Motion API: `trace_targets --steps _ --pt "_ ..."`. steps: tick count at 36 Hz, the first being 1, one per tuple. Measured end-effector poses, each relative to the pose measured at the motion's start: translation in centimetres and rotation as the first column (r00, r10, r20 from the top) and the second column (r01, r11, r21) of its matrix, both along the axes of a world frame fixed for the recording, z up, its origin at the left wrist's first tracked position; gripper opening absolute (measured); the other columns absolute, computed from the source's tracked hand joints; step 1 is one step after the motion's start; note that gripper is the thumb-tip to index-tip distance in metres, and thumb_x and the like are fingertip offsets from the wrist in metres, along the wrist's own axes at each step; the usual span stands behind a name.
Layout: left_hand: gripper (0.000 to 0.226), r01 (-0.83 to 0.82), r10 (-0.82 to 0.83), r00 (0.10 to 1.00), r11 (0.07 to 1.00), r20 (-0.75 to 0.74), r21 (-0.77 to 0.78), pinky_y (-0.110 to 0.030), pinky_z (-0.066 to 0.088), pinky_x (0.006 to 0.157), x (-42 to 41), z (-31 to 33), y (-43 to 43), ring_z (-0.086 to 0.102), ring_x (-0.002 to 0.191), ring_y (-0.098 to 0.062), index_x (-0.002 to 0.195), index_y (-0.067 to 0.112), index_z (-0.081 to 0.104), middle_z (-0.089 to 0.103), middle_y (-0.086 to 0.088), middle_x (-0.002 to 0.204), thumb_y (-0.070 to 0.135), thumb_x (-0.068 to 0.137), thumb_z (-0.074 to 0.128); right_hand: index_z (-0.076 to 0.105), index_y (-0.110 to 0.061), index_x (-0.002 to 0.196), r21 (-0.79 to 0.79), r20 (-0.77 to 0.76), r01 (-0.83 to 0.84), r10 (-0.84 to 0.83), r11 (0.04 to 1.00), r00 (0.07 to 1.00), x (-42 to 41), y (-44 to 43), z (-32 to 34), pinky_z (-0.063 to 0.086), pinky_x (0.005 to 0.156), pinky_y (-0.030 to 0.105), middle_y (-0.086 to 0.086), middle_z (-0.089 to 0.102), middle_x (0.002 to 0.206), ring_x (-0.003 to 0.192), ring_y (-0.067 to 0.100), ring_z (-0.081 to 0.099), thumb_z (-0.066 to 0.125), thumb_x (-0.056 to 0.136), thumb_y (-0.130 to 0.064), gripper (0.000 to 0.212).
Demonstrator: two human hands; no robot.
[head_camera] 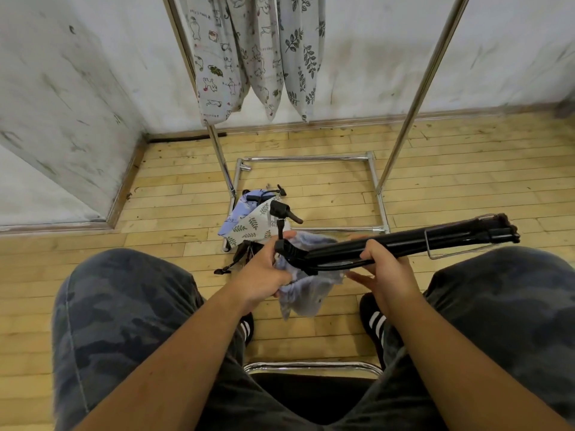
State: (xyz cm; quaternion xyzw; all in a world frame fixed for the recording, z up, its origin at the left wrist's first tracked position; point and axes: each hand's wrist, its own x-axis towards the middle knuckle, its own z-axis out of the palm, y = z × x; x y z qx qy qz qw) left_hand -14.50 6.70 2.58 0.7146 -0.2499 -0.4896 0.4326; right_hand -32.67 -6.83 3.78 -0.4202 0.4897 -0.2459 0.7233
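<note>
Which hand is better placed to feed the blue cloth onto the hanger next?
Probably left: the left hand holds the cloth at the end of the hanger, while the right hand grips its bar, steadying it.

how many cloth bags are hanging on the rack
3, all on the rack: left animal-print bag beside the pole, middle animal-print bag, and leaf-print bag at the right. Their tops are cut off, so another may hide behind.
</note>
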Motion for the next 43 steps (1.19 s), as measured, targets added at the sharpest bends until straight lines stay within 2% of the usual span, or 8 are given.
trace_targets --steps 9,16,20,27,32,34,39,43 --pt "0.091 0.065 -0.065 0.998 0.998 0.015 0.013 -0.017 0.043 0.048 0.0 0.4 0.0 0.057 0.053 0.003 0.148 0.043 0.043 0.066 0.002 0.106 -0.018 0.082 0.055 0.063 0.005 0.109 0.082 0.097 -0.101 0.093 0.992 0.991 0.1 -0.6 -0.3 0.054 0.094 0.060 0.015 0.065 0.112 0.122 0.045 0.057 0.045 0.087 0.006 0.029" --pt "0.088 -0.077 0.073 0.995 0.996 -0.072 -0.050 -0.045 0.055 0.084 1.2 -0.1 0.1 0.065 0.119 -0.032 0.129 0.056 0.059 0.072 0.005 0.125 -0.010 0.071 0.059 0.059 -0.026 0.096 0.133 0.201 -0.292 0.263 0.947 0.944 0.1 0.0 0.2 0.045 0.083 0.045 0.003 0.068 0.102 0.105 0.024 0.065 0.062 0.097 -0.013 0.014" --pt "0.084 -0.144 0.125 0.978 0.984 -0.168 -0.103 -0.048 0.046 0.086 1.7 -0.1 0.2 0.063 0.106 -0.036 0.130 0.048 0.064 0.069 -0.020 0.119 -0.018 0.078 0.055 0.059 -0.029 0.100 0.214 0.276 -0.386 0.324 0.897 0.905 0.1 0.2 0.5 0.047 0.085 0.049 0.003 0.071 0.106 0.102 0.024 0.068 0.068 0.091 -0.031 0.013" --pt "0.083 0.015 -0.020 0.995 0.999 -0.098 -0.052 -0.044 0.041 0.077 1.6 0.1 0.4 0.059 0.095 -0.028 0.134 0.052 0.059 0.072 -0.016 0.114 -0.013 0.082 0.057 0.057 -0.021 0.101 0.265 0.330 -0.342 0.249 0.901 0.911 0.1 0.2 0.2 0.054 0.093 0.064 0.010 0.070 0.105 0.111 0.037 0.068 0.052 0.102 -0.016 0.008" --pt "0.072 0.128 -0.130 0.988 0.991 0.079 0.038 -0.018 0.050 0.086 0.8 0.1 0.2 0.066 0.107 -0.007 0.132 0.054 0.055 0.071 0.018 0.117 -0.002 0.089 0.066 0.061 -0.012 0.090 0.125 0.202 -0.194 0.167 0.973 0.965 0.3 0.0 0.0 0.055 0.088 0.054 0.007 0.064 0.085 0.098 0.031 0.063 0.052 0.098 -0.002 0.015" --pt "0.068 0.125 -0.133 0.984 0.990 0.117 0.070 -0.006 0.046 0.062 0.5 0.5 0.1 0.066 0.083 0.008 0.131 0.045 0.053 0.066 0.021 0.104 -0.009 0.090 0.059 0.063 -0.009 0.092 0.079 0.147 -0.130 0.117 0.988 0.982 0.5 0.1 -0.1 0.059 0.082 0.049 0.007 0.067 0.089 0.097 0.030 0.065 0.056 0.097 -0.001 0.012" --pt "0.069 -0.018 -0.006 0.985 0.990 0.173 0.139 -0.025 0.054 0.076 1.2 -0.4 -0.1 0.068 0.087 -0.010 0.136 0.037 0.061 0.076 0.012 0.093 -0.006 0.083 0.057 0.069 -0.012 0.087 -0.009 0.072 -0.076 0.076 0.997 0.994 0.6 0.3 -0.3 0.053 0.079 0.035 -0.003 0.073 0.086 0.096 0.022 0.068 0.062 0.095 -0.001 0.016" --pt "0.061 -0.132 0.116 0.982 0.986 0.150 0.102 -0.028 0.055 0.083 1.7 -0.7 -0.3 0.069 0.093 -0.013 0.111 0.047 0.069 0.076 0.004 0.108 -0.006 0.088 0.051 0.073 -0.015 0.088 -0.048 0.058 -0.118 0.121 0.992 0.991 0.6 0.1 -0.5 0.049 0.086 0.031 0.001 0.072 0.097 0.106 0.024 0.067 0.063 0.094 0.000 0.018"
